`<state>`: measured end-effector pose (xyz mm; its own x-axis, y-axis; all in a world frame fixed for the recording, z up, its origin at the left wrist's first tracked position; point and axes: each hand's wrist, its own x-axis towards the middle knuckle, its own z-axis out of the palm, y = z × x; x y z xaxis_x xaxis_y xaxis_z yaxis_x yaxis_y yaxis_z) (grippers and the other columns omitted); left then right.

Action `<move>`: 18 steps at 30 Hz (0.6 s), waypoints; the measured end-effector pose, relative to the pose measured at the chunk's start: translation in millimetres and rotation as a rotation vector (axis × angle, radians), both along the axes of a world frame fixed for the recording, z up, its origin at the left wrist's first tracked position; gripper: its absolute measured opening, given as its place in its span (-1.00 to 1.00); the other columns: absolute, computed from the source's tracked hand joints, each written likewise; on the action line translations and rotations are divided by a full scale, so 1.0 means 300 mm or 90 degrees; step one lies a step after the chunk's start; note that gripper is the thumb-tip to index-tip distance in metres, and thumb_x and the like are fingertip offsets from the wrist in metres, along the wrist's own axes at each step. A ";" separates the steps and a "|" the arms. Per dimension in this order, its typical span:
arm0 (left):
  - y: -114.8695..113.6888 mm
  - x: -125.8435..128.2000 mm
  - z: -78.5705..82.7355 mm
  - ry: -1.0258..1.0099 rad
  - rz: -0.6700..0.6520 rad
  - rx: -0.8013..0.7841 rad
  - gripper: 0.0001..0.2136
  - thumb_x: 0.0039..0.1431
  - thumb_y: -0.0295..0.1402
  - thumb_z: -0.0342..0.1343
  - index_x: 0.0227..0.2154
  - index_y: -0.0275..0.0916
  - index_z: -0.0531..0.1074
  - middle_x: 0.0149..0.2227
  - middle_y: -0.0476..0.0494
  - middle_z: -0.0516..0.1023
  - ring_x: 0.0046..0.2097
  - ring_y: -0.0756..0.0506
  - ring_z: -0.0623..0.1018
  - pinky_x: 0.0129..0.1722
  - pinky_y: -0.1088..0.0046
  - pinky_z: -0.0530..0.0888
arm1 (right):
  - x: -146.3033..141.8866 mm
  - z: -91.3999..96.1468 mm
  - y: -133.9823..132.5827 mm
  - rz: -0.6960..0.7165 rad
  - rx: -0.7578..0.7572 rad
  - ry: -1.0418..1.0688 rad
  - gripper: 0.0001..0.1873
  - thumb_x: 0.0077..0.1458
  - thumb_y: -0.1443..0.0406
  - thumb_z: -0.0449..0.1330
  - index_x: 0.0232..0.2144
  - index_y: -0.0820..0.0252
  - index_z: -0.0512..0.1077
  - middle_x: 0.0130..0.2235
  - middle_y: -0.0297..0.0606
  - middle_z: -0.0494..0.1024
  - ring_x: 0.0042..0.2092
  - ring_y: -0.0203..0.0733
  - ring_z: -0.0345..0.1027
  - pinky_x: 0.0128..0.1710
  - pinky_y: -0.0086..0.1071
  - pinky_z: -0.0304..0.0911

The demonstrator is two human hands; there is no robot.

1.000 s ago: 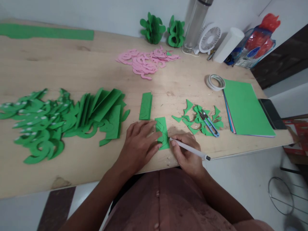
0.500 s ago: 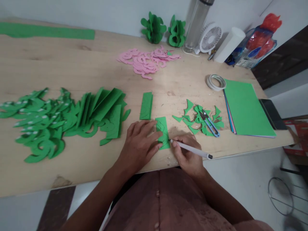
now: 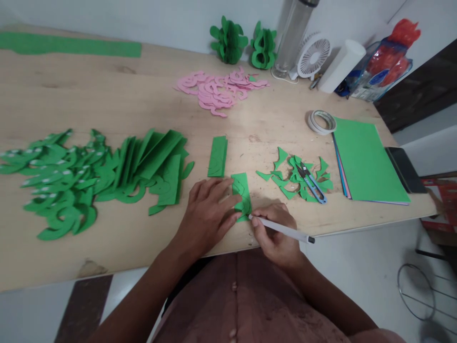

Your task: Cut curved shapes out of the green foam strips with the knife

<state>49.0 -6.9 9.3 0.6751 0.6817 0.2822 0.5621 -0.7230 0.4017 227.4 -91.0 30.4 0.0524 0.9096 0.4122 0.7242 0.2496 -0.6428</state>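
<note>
A small green paper piece (image 3: 241,184) with curved pen lines lies near the table's front edge. My left hand (image 3: 210,209) rests on its left side, fingers spread and fingertips pressing it down. My right hand (image 3: 276,231) grips a white pen (image 3: 282,227) with a dark end, its tip at the lower right of the paper. Just behind my left hand lies a folded green strip (image 3: 217,157), also marked with a curve. Blue-handled thread snips (image 3: 312,183) sit on green paper scraps (image 3: 282,183) to the right.
Cut green shapes (image 3: 67,181) and folded green papers (image 3: 157,152) pile up on the left. Pink cutouts (image 3: 217,90) lie farther back. Tape rolls (image 3: 321,122), coloured sheets (image 3: 371,162) and a dark phone (image 3: 405,169) are at right. A fan (image 3: 314,55) and bottle (image 3: 294,40) stand behind.
The pen and my right hand have moved slightly down and left along the paper's lower right. My left hand stays in place on the paper.
</note>
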 end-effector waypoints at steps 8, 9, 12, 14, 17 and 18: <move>0.000 -0.002 -0.005 0.003 -0.005 0.022 -0.80 0.27 -0.31 0.10 -0.08 -0.14 0.50 0.16 -0.27 0.43 0.19 -0.37 0.35 0.19 -0.13 0.29 | -0.002 -0.012 0.002 0.006 -0.004 -0.013 -0.91 0.21 0.34 0.14 -0.34 0.12 0.44 -0.42 -0.30 0.61 -0.38 -0.17 0.49 -0.24 -0.22 0.31; 0.000 -0.002 -0.006 0.004 -0.005 0.023 -0.80 0.27 -0.31 0.09 -0.08 -0.14 0.49 0.16 -0.26 0.43 0.19 -0.36 0.35 0.19 -0.13 0.29 | -0.001 -0.013 0.002 0.009 -0.001 -0.013 -0.91 0.21 0.34 0.14 -0.33 0.12 0.44 -0.42 -0.31 0.61 -0.39 -0.18 0.49 -0.24 -0.22 0.31; 0.000 -0.002 -0.008 0.005 -0.003 0.022 -0.80 0.28 -0.30 0.08 -0.07 -0.12 0.48 0.17 -0.23 0.42 0.20 -0.35 0.34 0.20 -0.12 0.28 | 0.001 -0.016 0.001 0.012 -0.004 -0.011 -0.92 0.21 0.34 0.14 -0.33 0.12 0.44 -0.42 -0.32 0.62 -0.39 -0.19 0.49 -0.23 -0.22 0.30; -0.001 -0.003 -0.008 0.008 0.000 0.018 -0.80 0.29 -0.31 0.08 -0.06 -0.10 0.47 0.17 -0.21 0.42 0.21 -0.34 0.33 0.22 -0.11 0.27 | 0.001 -0.019 0.000 0.008 -0.010 -0.009 -0.92 0.21 0.34 0.14 -0.33 0.11 0.44 -0.41 -0.32 0.62 -0.38 -0.18 0.50 -0.22 -0.22 0.30; -0.003 -0.003 -0.004 0.009 -0.001 0.015 -0.80 0.29 -0.31 0.07 -0.06 -0.11 0.48 0.17 -0.21 0.42 0.21 -0.36 0.34 0.21 -0.12 0.28 | 0.002 -0.024 -0.002 0.006 -0.008 -0.008 -0.92 0.21 0.33 0.15 -0.33 0.11 0.45 -0.41 -0.32 0.63 -0.38 -0.18 0.50 -0.22 -0.22 0.30; -0.004 -0.003 -0.002 0.007 0.000 0.015 -0.80 0.29 -0.31 0.07 -0.07 -0.12 0.48 0.17 -0.22 0.42 0.20 -0.37 0.35 0.21 -0.13 0.29 | 0.002 -0.025 -0.002 0.004 -0.008 -0.009 -0.92 0.21 0.33 0.15 -0.33 0.11 0.45 -0.41 -0.32 0.63 -0.38 -0.18 0.50 -0.22 -0.22 0.30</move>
<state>48.0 -8.0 8.7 0.6784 0.6746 0.2911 0.5661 -0.7325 0.3782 227.9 -91.5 22.8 0.0410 0.9151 0.4011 0.7313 0.2461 -0.6361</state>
